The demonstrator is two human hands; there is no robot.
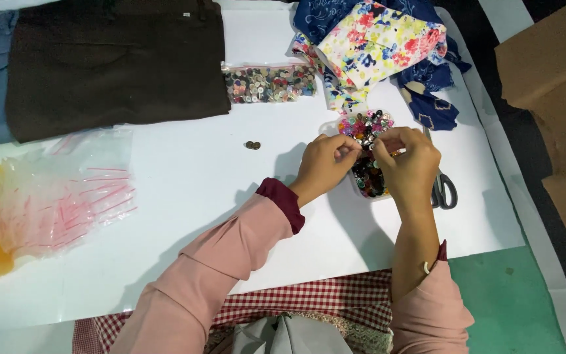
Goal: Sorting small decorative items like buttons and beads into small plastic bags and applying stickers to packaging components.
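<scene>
My left hand (325, 164) and my right hand (409, 157) meet over an open clear bag of mixed coloured buttons (365, 124) on the white table (191, 177). Fingertips of both hands pinch together between them, apparently on a small button, too small to make out clearly. Both arms wear pink sleeves. Two small dark buttons (252, 145) lie loose on the table left of my hands.
Grey-handled scissors (443, 187) lie just right of my right hand. A zip bag of buttons (268, 83), brown fabric (113, 62), floral and blue cloths (381, 42), clear plastic bags (60, 193), cardboard (558, 98) at right.
</scene>
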